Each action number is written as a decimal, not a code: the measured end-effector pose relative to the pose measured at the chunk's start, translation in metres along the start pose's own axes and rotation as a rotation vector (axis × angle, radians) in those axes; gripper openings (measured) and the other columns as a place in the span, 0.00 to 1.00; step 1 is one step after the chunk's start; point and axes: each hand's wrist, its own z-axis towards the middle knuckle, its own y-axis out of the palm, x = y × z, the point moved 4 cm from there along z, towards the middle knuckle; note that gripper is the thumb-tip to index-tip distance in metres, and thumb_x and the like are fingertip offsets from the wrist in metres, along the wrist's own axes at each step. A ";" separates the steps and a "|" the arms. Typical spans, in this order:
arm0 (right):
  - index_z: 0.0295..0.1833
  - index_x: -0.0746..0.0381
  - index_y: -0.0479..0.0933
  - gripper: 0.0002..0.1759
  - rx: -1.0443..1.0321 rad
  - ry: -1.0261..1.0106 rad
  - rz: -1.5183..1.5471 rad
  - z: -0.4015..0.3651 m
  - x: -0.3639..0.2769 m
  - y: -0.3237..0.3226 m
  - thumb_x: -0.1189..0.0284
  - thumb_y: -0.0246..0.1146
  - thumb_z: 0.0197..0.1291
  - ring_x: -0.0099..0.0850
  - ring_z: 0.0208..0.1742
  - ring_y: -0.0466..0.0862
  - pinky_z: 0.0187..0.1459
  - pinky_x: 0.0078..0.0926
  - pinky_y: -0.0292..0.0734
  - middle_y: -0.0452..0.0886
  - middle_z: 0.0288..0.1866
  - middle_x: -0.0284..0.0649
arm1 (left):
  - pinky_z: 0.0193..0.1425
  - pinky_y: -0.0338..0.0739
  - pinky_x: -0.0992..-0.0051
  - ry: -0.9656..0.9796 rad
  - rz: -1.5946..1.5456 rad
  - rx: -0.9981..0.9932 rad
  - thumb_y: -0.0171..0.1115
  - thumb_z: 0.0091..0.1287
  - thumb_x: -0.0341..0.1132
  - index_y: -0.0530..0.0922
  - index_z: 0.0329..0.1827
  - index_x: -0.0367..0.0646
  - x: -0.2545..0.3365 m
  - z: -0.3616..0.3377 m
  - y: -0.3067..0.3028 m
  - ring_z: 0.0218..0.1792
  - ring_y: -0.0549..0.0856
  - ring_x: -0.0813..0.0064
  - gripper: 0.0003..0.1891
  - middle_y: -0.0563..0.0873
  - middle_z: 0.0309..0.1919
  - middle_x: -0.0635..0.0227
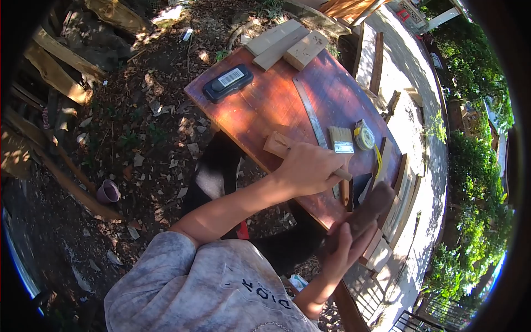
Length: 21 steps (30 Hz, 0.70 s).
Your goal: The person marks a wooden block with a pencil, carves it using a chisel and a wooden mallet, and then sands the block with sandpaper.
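Observation:
My left hand (310,169) is closed round a tool with a wooden handle (343,174). The tool's far end points at a small wooden block (277,144) on the near edge of the reddish table (265,119). Lower right, my right hand (348,252) grips a dark brown wooden piece (376,205), blurred by motion, its upper end near the table's right corner. Beyond my left hand lie a brush (341,138), a tape measure (364,135) with its yellow tape partly out, and a metal ruler (310,110). An orange-brown handle (344,192) shows between my hands.
A dark case (228,83) with a white label lies at the table's left. Wooden boards (276,41) and a thick block (306,50) rest on its far edge. More boards (406,199) stand along the right. A small pot (108,192) sits on the leafy ground.

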 end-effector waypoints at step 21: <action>0.70 0.71 0.63 0.30 -0.007 -0.183 -0.247 0.007 -0.004 0.020 0.57 0.57 0.78 0.26 0.23 0.77 0.22 0.22 0.70 0.78 0.41 0.47 | 0.32 0.80 0.58 -0.007 -0.104 0.132 0.75 0.63 0.38 0.82 0.39 0.49 -0.008 -0.001 -0.002 0.30 0.90 0.59 0.09 0.86 0.27 0.69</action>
